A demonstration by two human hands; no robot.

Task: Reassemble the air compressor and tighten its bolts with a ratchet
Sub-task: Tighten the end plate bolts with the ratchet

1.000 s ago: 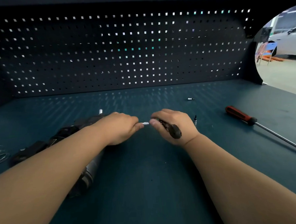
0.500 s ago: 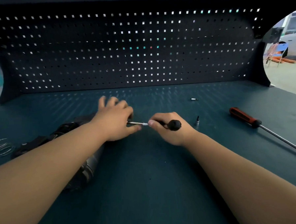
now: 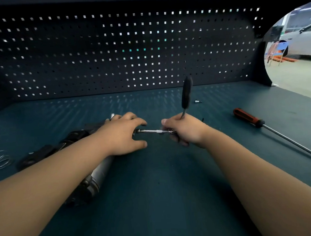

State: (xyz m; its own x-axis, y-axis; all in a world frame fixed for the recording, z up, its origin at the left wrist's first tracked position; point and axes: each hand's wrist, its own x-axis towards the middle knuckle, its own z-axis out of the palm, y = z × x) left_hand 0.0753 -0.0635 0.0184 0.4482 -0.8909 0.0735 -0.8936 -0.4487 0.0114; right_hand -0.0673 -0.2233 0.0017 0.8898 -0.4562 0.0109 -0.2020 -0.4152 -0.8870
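1. A dark teal bench [image 3: 164, 207] is seen from above. Two bare forearms reach in from the lower corners toward the middle of the frame.
2. The air compressor [image 3: 99, 170] lies on the bench left of centre, slanting from the lower left up toward the middle. It has a silver cylinder and black parts, and the left forearm hides much of it.
3. The left hand [image 3: 123, 135] rests on the upper end of the air compressor, unclenched, with its fingers spread and relaxed and the thumb stretched out low.
4. The right hand [image 3: 185, 130], just right of centre, is curled tightly around the ratchet [image 3: 186, 92]. The black handle stands up out of the fist, blurred.
5. A chrome extension bar [image 3: 151, 131] runs level from the right fist leftward to the air compressor. It ends between the left forefinger and thumb.
6. A screwdriver [image 3: 248, 116] with a red and black handle lies at the right of the frame, well apart from the hands. Its long shaft points to the lower right edge.
7. A small metal socket [image 3: 197, 101] lies on the bench above the right hand.
8. Thin wire rings [image 3: 1, 159] lie at the far left edge.
9. A black pegboard [image 3: 129, 47] fills the top of the frame, and a white car [image 3: 305, 43] shows past it at the upper right.
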